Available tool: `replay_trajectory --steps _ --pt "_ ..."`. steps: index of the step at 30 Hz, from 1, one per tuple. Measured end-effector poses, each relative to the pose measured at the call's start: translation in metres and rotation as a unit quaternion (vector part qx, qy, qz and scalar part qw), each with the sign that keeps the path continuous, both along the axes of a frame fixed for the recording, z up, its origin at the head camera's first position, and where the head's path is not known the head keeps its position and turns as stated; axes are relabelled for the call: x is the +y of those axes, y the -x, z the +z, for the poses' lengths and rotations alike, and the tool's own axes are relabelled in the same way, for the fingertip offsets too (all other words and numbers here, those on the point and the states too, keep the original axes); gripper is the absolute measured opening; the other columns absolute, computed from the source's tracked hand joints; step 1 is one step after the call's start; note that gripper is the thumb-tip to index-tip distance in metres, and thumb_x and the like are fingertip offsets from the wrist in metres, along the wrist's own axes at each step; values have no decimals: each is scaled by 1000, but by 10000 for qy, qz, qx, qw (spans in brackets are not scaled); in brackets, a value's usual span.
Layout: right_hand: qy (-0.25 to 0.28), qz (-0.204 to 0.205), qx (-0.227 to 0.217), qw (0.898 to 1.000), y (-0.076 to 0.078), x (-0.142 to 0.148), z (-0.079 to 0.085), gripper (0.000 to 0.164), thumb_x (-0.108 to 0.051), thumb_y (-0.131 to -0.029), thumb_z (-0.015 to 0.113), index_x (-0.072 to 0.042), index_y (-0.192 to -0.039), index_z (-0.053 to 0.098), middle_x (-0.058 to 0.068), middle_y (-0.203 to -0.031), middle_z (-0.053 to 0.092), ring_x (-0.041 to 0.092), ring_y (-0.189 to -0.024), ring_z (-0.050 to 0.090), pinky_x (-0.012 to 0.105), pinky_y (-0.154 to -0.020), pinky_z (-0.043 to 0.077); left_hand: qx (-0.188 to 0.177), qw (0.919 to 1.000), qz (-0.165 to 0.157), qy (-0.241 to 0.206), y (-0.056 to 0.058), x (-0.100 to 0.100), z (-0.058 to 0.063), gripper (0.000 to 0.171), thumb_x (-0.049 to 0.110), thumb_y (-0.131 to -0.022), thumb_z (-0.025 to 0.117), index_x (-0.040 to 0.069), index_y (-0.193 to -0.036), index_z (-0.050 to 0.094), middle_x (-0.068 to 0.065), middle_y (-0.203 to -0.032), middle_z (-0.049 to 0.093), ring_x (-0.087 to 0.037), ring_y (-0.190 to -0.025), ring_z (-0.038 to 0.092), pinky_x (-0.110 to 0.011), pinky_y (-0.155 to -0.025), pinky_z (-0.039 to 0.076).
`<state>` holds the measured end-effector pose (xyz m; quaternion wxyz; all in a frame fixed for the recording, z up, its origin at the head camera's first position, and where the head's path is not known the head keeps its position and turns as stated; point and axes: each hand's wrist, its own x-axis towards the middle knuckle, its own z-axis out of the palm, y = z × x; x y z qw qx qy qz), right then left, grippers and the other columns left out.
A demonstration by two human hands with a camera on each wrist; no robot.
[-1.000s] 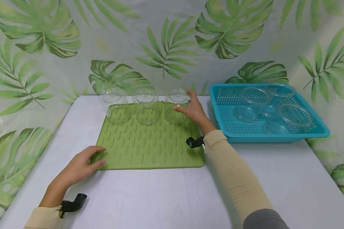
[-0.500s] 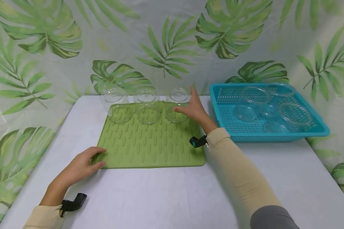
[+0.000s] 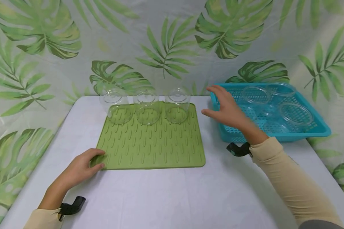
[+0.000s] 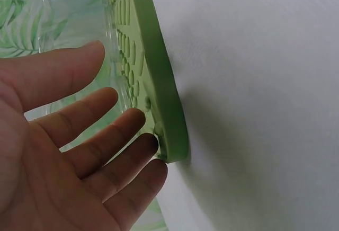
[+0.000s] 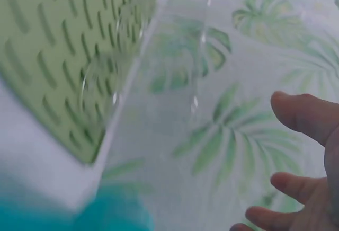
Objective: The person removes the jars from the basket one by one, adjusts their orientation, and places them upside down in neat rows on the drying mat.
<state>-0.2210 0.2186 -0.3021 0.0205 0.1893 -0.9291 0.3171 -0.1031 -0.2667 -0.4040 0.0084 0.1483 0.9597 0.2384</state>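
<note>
Three clear cups stand in a row along the back of a green ribbed mat: a left one (image 3: 116, 106), a middle one (image 3: 146, 107) and a right one (image 3: 177, 106). My left hand (image 3: 78, 168) is at the front left corner of the mat (image 3: 152, 146), fingertips right at its edge. In the left wrist view its fingers (image 4: 100, 151) are spread loosely and hold nothing. My right hand (image 3: 229, 108) is over the near left side of a blue basket (image 3: 278, 139), thumb and fingers apart and bare. It hides part of that basket's left wall.
Several more clear cups (image 3: 296, 115) are in the basket at the right. White cloth (image 3: 160, 197) covers the table. Behind it hangs a leaf-patterned backdrop (image 3: 172, 31) close to the back edge.
My right hand has let go of the right cup on the mat and moved right to the basket. That cup stays standing in the row. My left hand has hardly moved.
</note>
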Motion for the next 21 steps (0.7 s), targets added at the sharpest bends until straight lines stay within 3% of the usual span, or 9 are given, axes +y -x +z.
replay_trajectory --steps 7,14,21 --pt "-292 -239 -36 9993 -28 61 20 80 -24 -91 71 -8 -156 27 18 -166 13 46 -152 9 78 -111 18 -15 10000 -63 69 0 3 1 40 10 -84 75 -3 -120 63 -23 -122 65 -44 -117 60 -57 -97 48" --pt "-551 -497 177 9971 -39 100 28 82 -24 -89 73 -6 -155 28 22 -165 13 51 -150 10 79 -110 16 -125 9998 -47 122 0 3 1 40 10 -85 74 -4 -120 63 -24 -123 64 -45 -118 59 -59 -98 48" --pt "-547 -655 445 9954 -42 141 26 79 -21 -90 70 2 -153 28 29 -163 13 55 -149 8 80 -111 9 41 9997 -126 199 -1 3 -3 41 8 -82 77 -5 -119 64 -25 -123 63 -47 -118 58 -60 -100 47"
